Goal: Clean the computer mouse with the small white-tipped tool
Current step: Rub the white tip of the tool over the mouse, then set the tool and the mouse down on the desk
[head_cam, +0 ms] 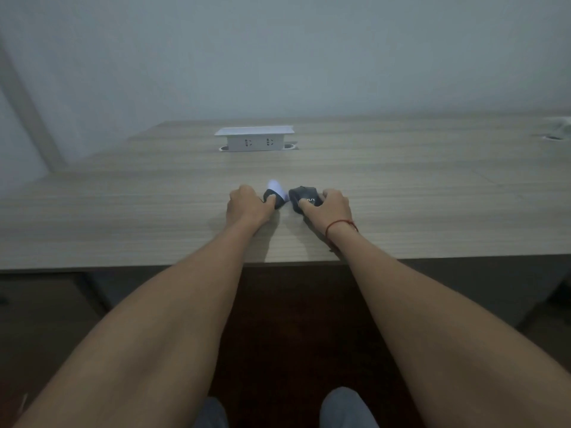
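A dark computer mouse point(304, 195) with pale lettering rests on the wooden table point(154, 217), near its middle. My right hand point(330, 208) wraps over the mouse's right side and grips it. Just left of the mouse is the small tool point(276, 193), with a dark body and a white rounded tip pointing away from me. My left hand point(247, 206) is closed around the tool's dark base, thumb across it. The tool's tip is a little apart from the mouse. Both forearms stretch out over the table's near edge.
A white pop-up socket box point(255, 139) stands on the table farther back, in line with my hands. At the far right edge lies a cable hole with something pale point(556, 132). A plain wall rises behind. My knees point(346, 406) show under the table's near edge.
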Available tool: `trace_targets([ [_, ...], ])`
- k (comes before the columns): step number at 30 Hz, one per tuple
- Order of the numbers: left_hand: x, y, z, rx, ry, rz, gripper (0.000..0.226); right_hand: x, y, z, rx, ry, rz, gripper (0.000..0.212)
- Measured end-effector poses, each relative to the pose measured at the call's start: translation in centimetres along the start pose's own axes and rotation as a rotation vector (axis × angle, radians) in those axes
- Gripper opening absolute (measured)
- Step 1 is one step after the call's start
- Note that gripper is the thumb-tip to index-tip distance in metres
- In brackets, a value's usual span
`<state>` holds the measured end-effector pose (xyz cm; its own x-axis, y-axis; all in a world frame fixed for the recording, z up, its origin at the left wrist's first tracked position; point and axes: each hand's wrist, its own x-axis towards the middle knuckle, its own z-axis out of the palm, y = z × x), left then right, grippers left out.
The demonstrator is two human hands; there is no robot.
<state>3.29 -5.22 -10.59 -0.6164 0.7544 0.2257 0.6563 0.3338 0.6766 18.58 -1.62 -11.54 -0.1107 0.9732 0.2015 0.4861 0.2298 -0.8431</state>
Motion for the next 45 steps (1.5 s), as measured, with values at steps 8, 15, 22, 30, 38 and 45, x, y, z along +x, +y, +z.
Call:
trace_targets([
  [8,-1.1,-1.1,-1.3,0.121,0.086,0.318,0.034,0.4,-0.1,0.2,-0.019,-0.023,-0.192,0.064],
  [15,0.1,-1.3,0.4,0.019,-0.147,0.308,0.036,2.0,0.0,1.5,-0.255,-0.031,-0.309,0.024],
  [22,0.9,1.1,2.7,0.058,-0.013,0.091,0.038,4.9,1.0,1.5,-0.279,0.064,-0.208,0.028],
  [30,2.3,2.3,3.8,0.041,0.034,0.083,0.025,6.7,1.1,1.8,-0.252,0.078,-0.182,0.033],
  [38,2.1,1.1,3.9,0.028,-0.049,0.053,0.091,5.3,1.4,1.7,-0.257,0.086,-0.096,0.067],
  [45,-1.5,0.1,2.1,0.306,-0.072,0.008,0.092,0.7,1.7,-0.7,-0.353,0.052,-0.023,0.068],
])
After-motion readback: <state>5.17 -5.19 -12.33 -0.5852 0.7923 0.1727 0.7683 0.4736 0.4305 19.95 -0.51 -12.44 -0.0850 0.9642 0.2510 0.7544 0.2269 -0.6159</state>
